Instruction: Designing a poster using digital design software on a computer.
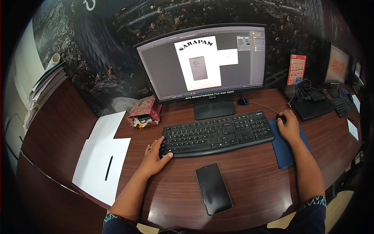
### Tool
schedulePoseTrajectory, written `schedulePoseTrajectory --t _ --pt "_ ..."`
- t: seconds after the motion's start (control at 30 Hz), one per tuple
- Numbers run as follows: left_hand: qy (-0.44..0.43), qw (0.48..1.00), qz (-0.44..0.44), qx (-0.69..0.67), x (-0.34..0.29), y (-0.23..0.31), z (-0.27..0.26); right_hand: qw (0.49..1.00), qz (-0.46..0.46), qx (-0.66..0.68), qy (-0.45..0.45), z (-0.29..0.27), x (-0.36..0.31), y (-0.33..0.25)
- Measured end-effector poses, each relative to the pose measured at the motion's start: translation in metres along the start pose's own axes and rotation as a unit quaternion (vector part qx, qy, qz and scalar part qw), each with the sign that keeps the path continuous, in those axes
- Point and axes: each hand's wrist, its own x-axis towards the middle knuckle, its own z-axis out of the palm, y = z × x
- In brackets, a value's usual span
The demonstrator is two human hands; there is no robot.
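Observation:
My left hand [155, 159] rests at the left end of a black keyboard [218, 134], its fingers spread along the edge and the thumb by the lower corner keys. On a blue mouse pad [282, 154] at the right, my right hand [288, 126] is curled over a dark computer mouse [281, 118], which it mostly hides. A thin cable runs from the mouse toward the monitor. Behind the keyboard stands a wide curved monitor [159, 74], showing a design program with a white page, arched black lettering and a grey picture.
A black smartphone [214, 189] lies in front of the keyboard. White paper sheets [95, 167] with a black pen [109, 168] are at the left, near a patterned red pouch [145, 112]. Bundled cables [307, 91] sit on a black device [311, 109] at the right, before another monitor [337, 64].

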Motion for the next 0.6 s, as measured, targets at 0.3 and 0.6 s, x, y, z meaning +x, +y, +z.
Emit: schedulePoseTrajectory --t 0.3,0.6 --pt "-0.003 1.000 -0.002 -0.008 0.0008 0.0000 -0.0006 1.000 -0.008 0.010 0.001 0.0002 0.0008 0.0005" --pt "-0.002 1.000 -0.002 -0.008 -0.0006 0.0032 -0.0019 1.000 -0.005 0.010 0.000 0.0004 0.0010 0.0007"
